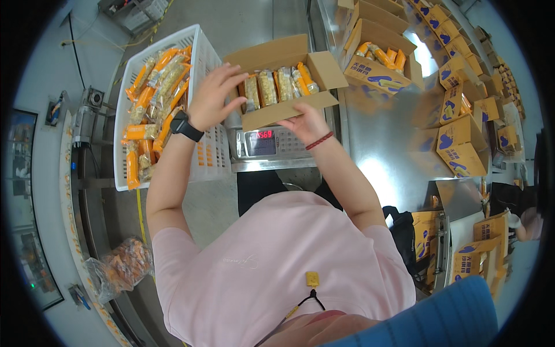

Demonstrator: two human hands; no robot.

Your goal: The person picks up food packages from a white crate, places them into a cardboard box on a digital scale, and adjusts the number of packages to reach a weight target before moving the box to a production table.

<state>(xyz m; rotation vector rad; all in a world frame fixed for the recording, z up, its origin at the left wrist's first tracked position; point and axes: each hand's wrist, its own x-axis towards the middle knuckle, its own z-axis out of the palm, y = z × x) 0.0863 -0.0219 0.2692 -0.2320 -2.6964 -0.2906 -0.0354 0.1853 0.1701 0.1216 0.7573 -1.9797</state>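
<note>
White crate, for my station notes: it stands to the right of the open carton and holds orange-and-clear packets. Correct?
Not quite: the head view shows the white crate to the left of the open carton. It does hold orange-and-clear packets.

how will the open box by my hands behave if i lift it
The box would probably flex somewhat, being cardboard with its flaps spread open. It likely feels fairly weighty, since several filled packets stand in a row inside. Those could spill if it tips, as the top is open.
</note>
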